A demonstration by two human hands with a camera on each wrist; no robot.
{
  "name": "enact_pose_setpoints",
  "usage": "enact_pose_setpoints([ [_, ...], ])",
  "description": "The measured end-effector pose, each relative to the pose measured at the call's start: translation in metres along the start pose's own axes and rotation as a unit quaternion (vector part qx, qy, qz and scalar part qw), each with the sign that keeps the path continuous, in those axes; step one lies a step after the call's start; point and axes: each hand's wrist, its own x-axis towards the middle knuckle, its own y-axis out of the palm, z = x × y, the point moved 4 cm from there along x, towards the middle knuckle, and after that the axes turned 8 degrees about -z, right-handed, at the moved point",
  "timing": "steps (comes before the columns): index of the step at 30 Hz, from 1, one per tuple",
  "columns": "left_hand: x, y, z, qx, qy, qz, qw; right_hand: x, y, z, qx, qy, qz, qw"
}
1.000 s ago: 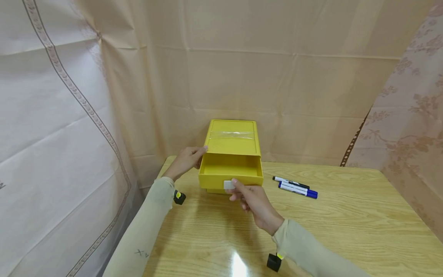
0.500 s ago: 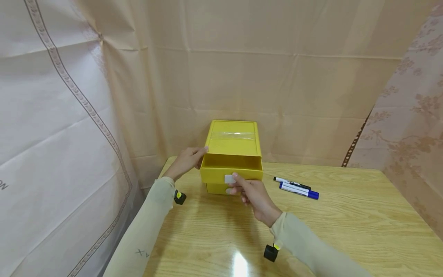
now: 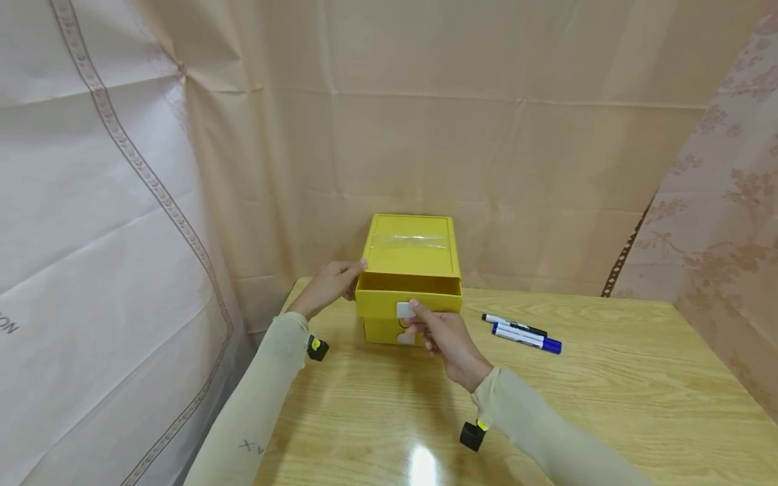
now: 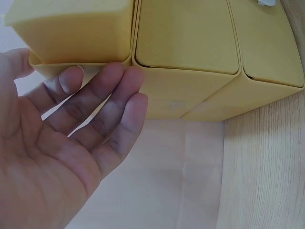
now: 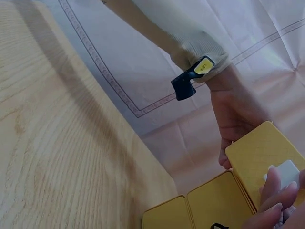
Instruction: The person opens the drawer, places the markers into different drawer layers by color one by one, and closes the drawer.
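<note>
Drawer unit, head view: yellow drawer unit point(image 3: 412, 258) upright on the table point(image 3: 608, 378), just in front of the beige curtain point(image 3: 395, 148); clear tape point(image 3: 410, 241) across its top.
Top drawer, head view: top drawer point(image 3: 377, 306) partly out.
Right hand, head view: right hand point(image 3: 446, 341) pinches the white handle point(image 3: 403, 310) of that drawer.
Left hand, head view: left hand point(image 3: 328, 287) at the unit's left side, thumb at the upper edge.
Markers, head view: black marker point(image 3: 514, 325) beside blue markers point(image 3: 526, 337), right of unit.
Left hand, left wrist view: fingers lightly bent, tips touching side wall; nothing gripped.
Lower drawers, left wrist view: two lower drawers point(image 4: 186, 36), fronts flush.
Right hand, right wrist view: fingers curled at the handle, closed on it; thumb mostly out of frame.
</note>
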Motion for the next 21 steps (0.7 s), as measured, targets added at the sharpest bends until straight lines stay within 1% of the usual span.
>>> enact_pose_setpoints([
  [10,-0.001,0.001,-0.001,0.005,0.006,0.000,1.0000,0.007,0.000,0.002,-0.008,0.001,-0.001,1.0000],
  [21,-0.001,0.002,-0.001,0.006,-0.003,0.001,1.0000,0.017,-0.001,0.005,-0.008,0.000,-0.003,1.0000],
])
